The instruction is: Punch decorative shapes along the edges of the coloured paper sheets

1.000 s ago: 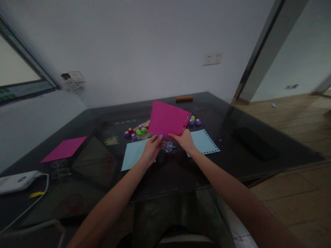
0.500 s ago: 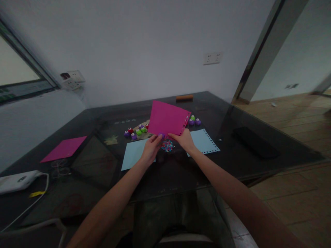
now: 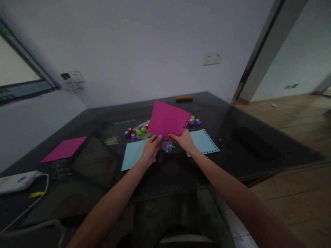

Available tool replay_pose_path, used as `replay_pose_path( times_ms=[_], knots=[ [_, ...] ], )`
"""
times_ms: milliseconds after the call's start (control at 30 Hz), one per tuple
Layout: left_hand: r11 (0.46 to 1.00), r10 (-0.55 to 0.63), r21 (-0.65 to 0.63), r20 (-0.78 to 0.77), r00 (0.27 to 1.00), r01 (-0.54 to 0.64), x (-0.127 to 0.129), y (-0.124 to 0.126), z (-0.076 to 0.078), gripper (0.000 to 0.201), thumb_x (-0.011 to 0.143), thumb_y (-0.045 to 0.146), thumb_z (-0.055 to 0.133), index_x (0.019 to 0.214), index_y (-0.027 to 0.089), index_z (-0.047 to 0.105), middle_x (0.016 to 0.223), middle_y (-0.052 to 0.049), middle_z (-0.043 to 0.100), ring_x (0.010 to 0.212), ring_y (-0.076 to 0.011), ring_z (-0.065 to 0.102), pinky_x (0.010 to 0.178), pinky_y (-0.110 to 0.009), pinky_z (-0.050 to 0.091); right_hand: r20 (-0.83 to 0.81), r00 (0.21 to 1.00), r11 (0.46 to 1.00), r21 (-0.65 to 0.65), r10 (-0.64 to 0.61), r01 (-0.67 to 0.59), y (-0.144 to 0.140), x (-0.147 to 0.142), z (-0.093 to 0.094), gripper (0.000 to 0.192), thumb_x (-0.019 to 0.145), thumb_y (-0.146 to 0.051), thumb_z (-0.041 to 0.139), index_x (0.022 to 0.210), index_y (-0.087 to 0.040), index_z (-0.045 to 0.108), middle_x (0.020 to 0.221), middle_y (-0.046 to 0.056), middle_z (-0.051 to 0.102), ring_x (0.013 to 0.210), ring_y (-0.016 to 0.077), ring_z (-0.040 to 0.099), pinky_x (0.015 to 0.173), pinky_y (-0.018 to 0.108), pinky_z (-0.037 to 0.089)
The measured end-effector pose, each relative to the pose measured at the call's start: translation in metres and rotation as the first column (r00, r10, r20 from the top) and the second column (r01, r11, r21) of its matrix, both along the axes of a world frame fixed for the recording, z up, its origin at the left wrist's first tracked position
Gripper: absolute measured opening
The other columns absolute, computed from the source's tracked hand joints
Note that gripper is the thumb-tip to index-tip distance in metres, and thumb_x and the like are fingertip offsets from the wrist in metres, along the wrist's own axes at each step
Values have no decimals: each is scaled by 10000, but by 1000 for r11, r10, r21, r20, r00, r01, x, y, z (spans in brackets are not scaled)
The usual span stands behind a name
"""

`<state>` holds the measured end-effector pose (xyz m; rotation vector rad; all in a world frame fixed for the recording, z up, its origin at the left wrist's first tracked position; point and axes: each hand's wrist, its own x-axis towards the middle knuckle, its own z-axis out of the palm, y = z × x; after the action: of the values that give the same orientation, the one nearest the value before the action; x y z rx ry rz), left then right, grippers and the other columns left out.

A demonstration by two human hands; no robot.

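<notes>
My left hand (image 3: 152,146) is closed round a small purple craft punch (image 3: 160,135), at the lower edge of a pink sheet of paper (image 3: 168,119). Fingers of my right hand (image 3: 184,140) pinch that sheet near its lower right corner. A row of punched holes runs along the sheet's right edge. Beneath it lies a pile of small coloured paper bits (image 3: 168,146). One light blue sheet (image 3: 133,154) lies partly under my left hand. Another light blue sheet (image 3: 203,141), with holes along two edges, lies beside my right wrist.
Several purple, red and green punches (image 3: 138,132) stand at left behind the blue sheet, more punches (image 3: 198,122) at right. A pink sheet (image 3: 64,148) and a white power strip (image 3: 19,182) lie far left, a black case (image 3: 254,143) right, a brown roll (image 3: 184,98) at the back.
The pink sheet has shifted very slightly to the right at its top. Both hands keep nearly the same place and hold.
</notes>
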<state>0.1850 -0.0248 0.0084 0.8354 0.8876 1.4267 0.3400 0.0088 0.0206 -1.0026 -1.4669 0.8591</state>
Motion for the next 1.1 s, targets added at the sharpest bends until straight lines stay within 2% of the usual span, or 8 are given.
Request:
replay_pose_path(
  times_ms=[333, 500, 767, 1100],
  knots=[
    [1000, 7, -6, -18, 1000, -7, 0, 1, 1, 299, 573, 303, 802, 773, 137, 653, 787, -14, 646, 713, -118, 579, 642, -229, 444, 35, 999, 1000, 26, -15, 14, 0, 0, 0, 294, 612, -308, 725, 848, -136, 685, 828, 67, 720, 785, 217, 652, 745, 371, 528],
    [1000, 11, -6, -14, 1000, -11, 1, 0, 2, 293, 568, 300, 805, 761, 138, 656, 780, -11, 639, 727, -124, 573, 643, -235, 441, 35, 999, 1000, 12, -3, 2, 0, 0, 0, 221, 621, -293, 722, 780, -144, 684, 797, 67, 720, 804, 224, 655, 759, 377, 526],
    [1000, 9, -1, -9, 1000, -9, 1, -1, 0, 278, 592, 297, 795, 778, 141, 660, 794, -13, 642, 735, -122, 577, 657, -237, 444, 35, 999, 1000, 0, 7, -7, 1, 0, 0, 215, 619, -294, 723, 758, -138, 674, 822, 81, 717, 819, 233, 653, 770, 393, 524],
    [1000, 7, 3, 0, 1000, -7, 1, 0, -2, 263, 603, 299, 793, 774, 141, 669, 791, -21, 644, 718, -119, 569, 640, -230, 443, 34, 999, 999, -37, 9, -8, 1, 0, 0, 309, 612, -253, 730, 875, -100, 676, 827, 103, 714, 769, 240, 661, 725, 391, 532]
  ],
)
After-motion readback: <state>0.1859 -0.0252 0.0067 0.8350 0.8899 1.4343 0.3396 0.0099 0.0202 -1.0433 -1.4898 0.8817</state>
